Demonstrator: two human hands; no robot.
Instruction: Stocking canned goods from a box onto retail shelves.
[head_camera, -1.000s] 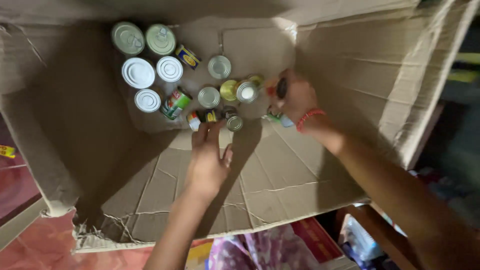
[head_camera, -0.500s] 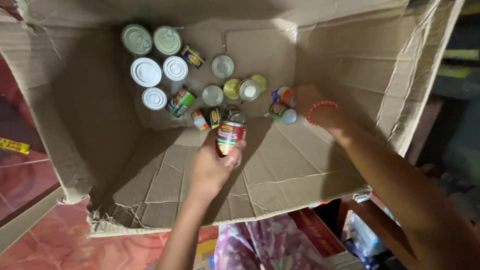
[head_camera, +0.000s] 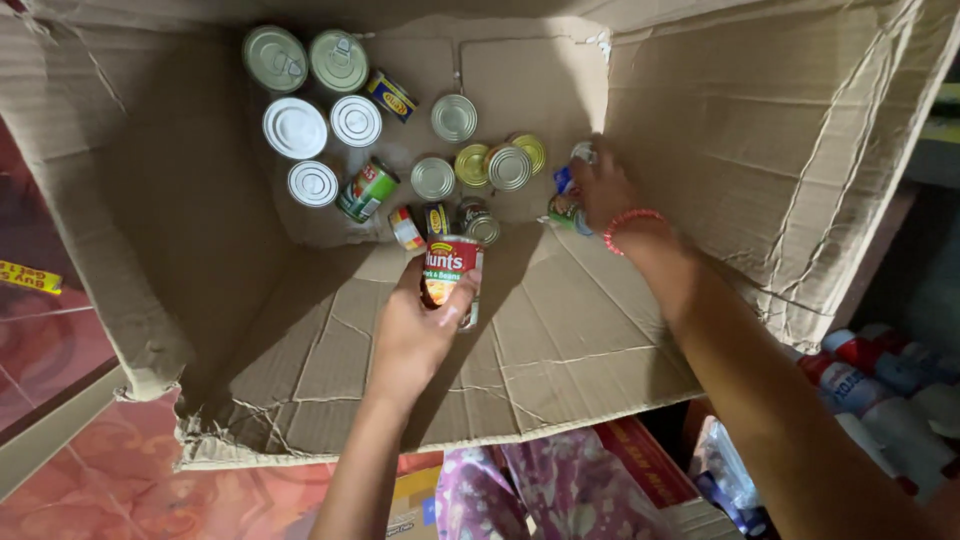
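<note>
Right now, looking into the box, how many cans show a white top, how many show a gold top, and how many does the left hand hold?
White-topped cans: 4
Gold-topped cans: 2
Red-labelled can in the left hand: 1
Total: 7

Bottles (head_camera: 880, 375) at right, red floor tiles (head_camera: 60, 350).

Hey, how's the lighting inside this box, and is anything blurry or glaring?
Head view: light falls on the right cardboard wall, while the left wall is in shadow; the can lids give off mild glare; the left hand with its red-labelled can is sharp; the right hand looks slightly soft; wide-angle distortion bows the box edges.
</note>
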